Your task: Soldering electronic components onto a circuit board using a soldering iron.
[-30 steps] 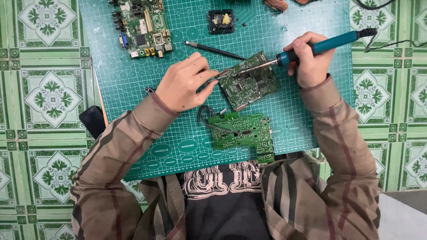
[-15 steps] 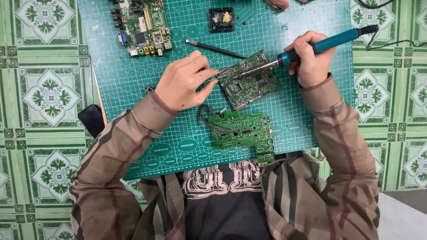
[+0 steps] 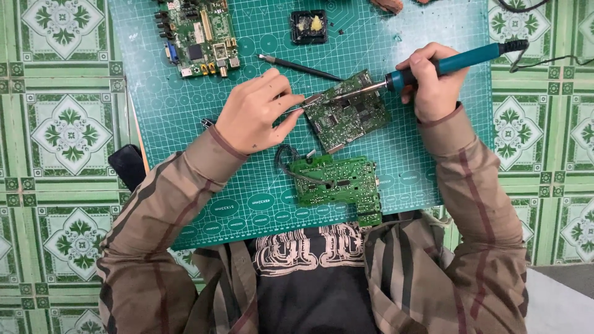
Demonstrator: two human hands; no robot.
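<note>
Green cutting mat (image 3: 185, 124) on patterned floor tiles (image 3: 62, 136) (green-white), right hand (image 3: 433, 86) clamped on soldering iron (image 3: 445, 65).

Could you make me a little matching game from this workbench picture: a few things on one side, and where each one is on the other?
Things:
1. soldering iron
2. tweezers
3. circuit board with black wires
4. small black tin

Places:
A. at the far edge of the green mat, away from both hands
B. in the right hand, tip on the tilted board
C. nearest the person's chest, untouched
D. pinched in the left hand, reaching the tilted board

Pairs: 1-B, 2-D, 3-C, 4-A
</note>
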